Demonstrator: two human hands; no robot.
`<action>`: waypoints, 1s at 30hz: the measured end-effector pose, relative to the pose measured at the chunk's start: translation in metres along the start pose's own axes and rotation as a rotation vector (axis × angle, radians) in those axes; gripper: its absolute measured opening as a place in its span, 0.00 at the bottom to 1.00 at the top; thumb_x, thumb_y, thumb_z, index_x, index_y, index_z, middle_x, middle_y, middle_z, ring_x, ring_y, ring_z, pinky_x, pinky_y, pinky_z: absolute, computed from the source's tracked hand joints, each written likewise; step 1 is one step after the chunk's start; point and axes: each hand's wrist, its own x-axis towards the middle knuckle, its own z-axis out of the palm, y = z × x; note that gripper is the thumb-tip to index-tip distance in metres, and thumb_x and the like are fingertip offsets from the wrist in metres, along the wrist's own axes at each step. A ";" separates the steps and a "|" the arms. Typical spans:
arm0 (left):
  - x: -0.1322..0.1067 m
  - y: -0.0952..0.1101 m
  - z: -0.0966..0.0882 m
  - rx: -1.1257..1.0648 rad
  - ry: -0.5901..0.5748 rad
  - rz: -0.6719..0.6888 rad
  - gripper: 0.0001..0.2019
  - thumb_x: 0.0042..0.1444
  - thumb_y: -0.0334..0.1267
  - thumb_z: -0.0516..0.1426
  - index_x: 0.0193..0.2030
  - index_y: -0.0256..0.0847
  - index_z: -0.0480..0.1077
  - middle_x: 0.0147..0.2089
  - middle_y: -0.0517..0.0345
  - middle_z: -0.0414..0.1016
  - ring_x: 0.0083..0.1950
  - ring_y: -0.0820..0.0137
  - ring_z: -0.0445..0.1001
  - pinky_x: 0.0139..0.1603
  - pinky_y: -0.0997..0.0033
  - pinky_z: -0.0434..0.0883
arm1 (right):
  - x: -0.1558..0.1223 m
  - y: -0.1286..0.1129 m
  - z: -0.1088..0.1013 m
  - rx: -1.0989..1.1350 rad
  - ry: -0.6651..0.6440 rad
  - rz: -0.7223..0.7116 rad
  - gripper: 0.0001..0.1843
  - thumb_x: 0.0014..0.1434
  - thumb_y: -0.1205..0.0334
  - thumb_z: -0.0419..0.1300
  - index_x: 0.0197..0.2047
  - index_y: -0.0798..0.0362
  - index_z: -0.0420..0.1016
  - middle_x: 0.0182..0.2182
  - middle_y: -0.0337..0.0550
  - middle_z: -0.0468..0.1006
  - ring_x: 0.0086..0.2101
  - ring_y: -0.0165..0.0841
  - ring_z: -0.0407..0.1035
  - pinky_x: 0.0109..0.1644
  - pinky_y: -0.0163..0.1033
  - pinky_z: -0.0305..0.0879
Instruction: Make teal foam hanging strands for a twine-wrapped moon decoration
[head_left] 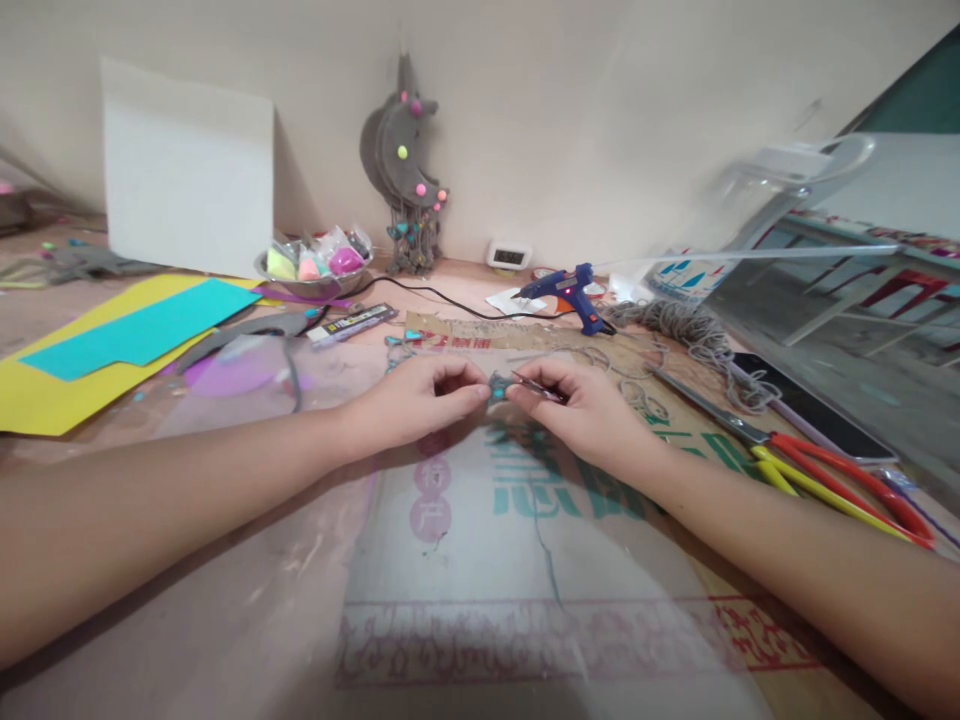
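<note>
My left hand (427,400) is closed, thumb and fingertips pinching the left side of a small blue-and-grey piece (498,386). From the right, my right hand (581,400) comes up close to the same piece. Its fingers are closed round a slim, dark, pointed tool (537,386), whose exact kind I cannot make out. Both hands are above a clear plastic sheet (300,560) laid over printed cardboard (615,620). Small blue-and-grey bits (403,340) lie just beyond my left hand.
A blue glue gun (571,292) stands behind my hands, near grey yarn (686,335). Red-and-yellow-handled scissors (832,470) and a phone (817,410) lie right. Leftward are blue card (142,330), a bowl of clay packets (315,265) and a grey crescent moon ornament (397,150).
</note>
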 end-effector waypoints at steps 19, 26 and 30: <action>0.002 0.000 -0.001 0.041 0.031 0.047 0.10 0.58 0.42 0.53 0.31 0.38 0.66 0.22 0.65 0.64 0.19 0.79 0.60 0.19 0.79 0.58 | 0.000 0.000 -0.002 0.025 -0.035 0.009 0.12 0.57 0.56 0.56 0.28 0.54 0.73 0.21 0.35 0.66 0.24 0.27 0.58 0.27 0.33 0.53; 0.003 -0.003 -0.001 0.063 0.039 0.076 0.10 0.58 0.43 0.54 0.35 0.38 0.67 0.25 0.63 0.67 0.23 0.77 0.65 0.24 0.77 0.62 | 0.001 -0.002 -0.001 -0.001 -0.035 0.027 0.12 0.57 0.55 0.56 0.27 0.55 0.72 0.20 0.35 0.65 0.23 0.26 0.57 0.26 0.33 0.52; 0.005 -0.006 -0.003 0.038 0.108 0.209 0.15 0.58 0.43 0.55 0.50 0.39 0.65 0.31 0.61 0.70 0.31 0.74 0.69 0.31 0.75 0.66 | 0.000 -0.005 0.000 0.000 -0.064 0.015 0.11 0.57 0.57 0.56 0.27 0.54 0.72 0.20 0.34 0.65 0.22 0.25 0.56 0.25 0.32 0.51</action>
